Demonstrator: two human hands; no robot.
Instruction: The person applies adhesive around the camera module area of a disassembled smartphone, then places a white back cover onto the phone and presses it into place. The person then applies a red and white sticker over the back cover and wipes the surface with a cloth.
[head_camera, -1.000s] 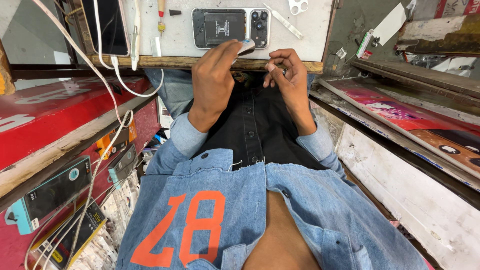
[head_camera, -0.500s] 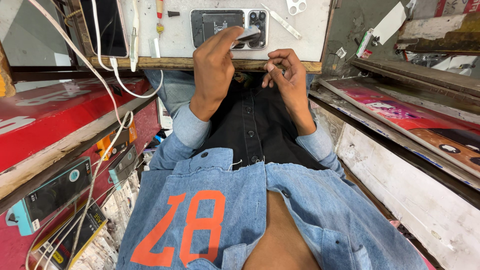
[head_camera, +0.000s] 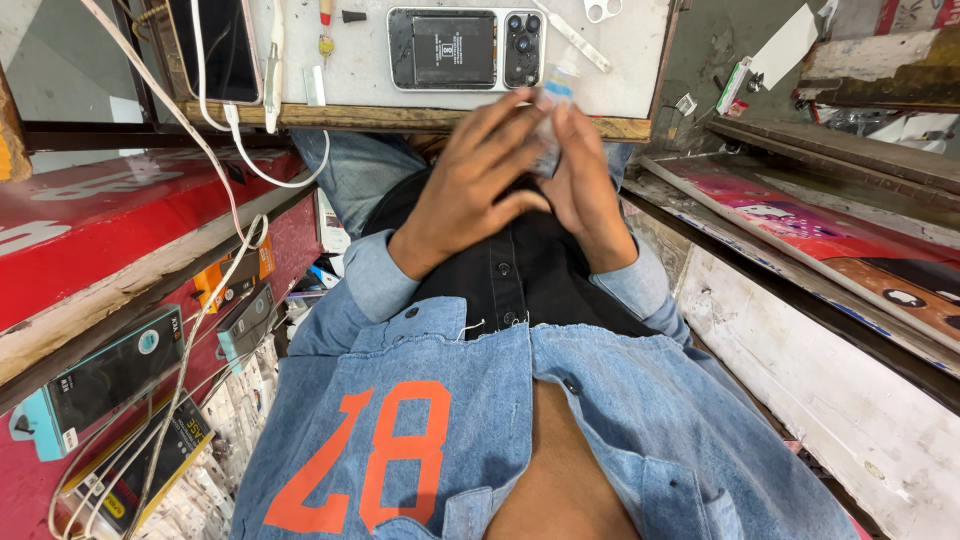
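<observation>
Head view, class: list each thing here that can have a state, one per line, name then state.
Opened phone: flat on the work board, back cover off, insides and camera lenses exposed.
Small bottle: blurred, between the fingers of both hands; cap cannot be made out.
Left hand: raised, fingers on the bottle.
Right hand: raised, fingers curled by the bottle.
Second phone: lying flat, screen dark.
White cable: hanging slack over the board's edge.
</observation>
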